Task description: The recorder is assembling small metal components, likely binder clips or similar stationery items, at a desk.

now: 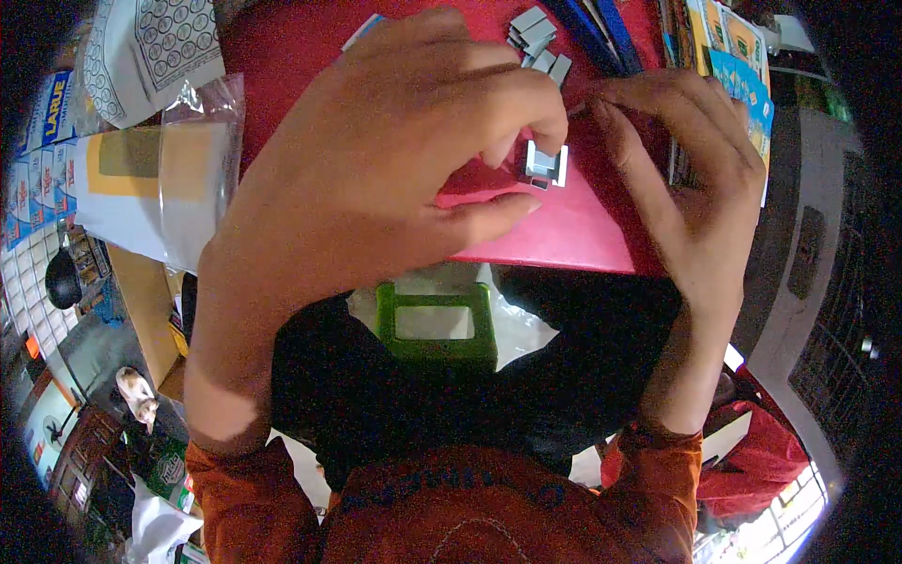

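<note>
My left hand [404, 141] reaches over the red tabletop, its fingers curled and thumb extended. Between its index finger and thumb is a small silver U-shaped metal piece [546, 165], close to the fingertips. Over the table's right side, my right hand [691, 155] brings thumb and index finger together; whatever is between those tips is too small to make out. Beyond the hands lies a small pile of grey metal strips [533, 30], much like staple strips. A long blue tool with a metal middle [597, 33], resembling a stapler, rests at the far edge of view.
The red table [573, 235] ends just before my lap. Clear plastic packaging [197, 179] and a patterned white sheet [155, 56] are at left, near stacked cartons [38, 193]. Colourful packets [742, 75] line the right side. A green plastic stool [437, 352] is below; a cat [138, 397] is on the floor.
</note>
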### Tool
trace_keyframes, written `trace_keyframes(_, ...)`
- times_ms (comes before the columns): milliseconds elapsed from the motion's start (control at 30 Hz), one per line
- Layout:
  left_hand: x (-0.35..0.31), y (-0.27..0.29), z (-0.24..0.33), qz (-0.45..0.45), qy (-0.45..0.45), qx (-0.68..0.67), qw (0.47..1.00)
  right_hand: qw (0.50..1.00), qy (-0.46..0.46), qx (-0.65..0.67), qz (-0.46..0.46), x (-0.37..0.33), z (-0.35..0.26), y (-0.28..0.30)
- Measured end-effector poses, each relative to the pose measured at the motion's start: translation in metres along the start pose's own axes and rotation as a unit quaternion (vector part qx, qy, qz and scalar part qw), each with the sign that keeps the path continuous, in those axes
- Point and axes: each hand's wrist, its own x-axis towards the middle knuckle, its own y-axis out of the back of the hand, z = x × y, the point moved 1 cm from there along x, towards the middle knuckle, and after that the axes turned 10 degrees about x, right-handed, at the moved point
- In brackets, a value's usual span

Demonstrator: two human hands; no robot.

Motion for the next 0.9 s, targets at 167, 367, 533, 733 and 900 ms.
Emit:
trace_keyframes(167, -0.011, -0.012, -0.024, 0.014, -0.045, 0.023, 0.999, 1.000, -0.006, -0.007, -0.007, 0.002, -0.002, 0.004)
trace_keyframes(367, -0.002, 0.001, -0.012, -0.048, -0.055, 0.139, 0.988, 0.999, -0.018, 0.033, 0.005, 0.002, 0.002, 0.004)
trace_keyframes(533, -0.003, -0.004, -0.019, -0.015, -0.083, 0.101, 0.991, 0.997, -0.066, 0.035, -0.003, 0.007, -0.011, 0.003)
trace_keyframes(733, -0.004, -0.002, -0.016, -0.019, -0.057, 0.122, 0.991, 0.996, -0.056, -0.062, -0.009, 0.008, -0.013, 0.000)
trace_keyframes(900, -0.004, -0.002, -0.018, -0.031, -0.058, 0.116, 0.991, 0.997, -0.055, -0.051, -0.008, 0.007, -0.013, -0.005)
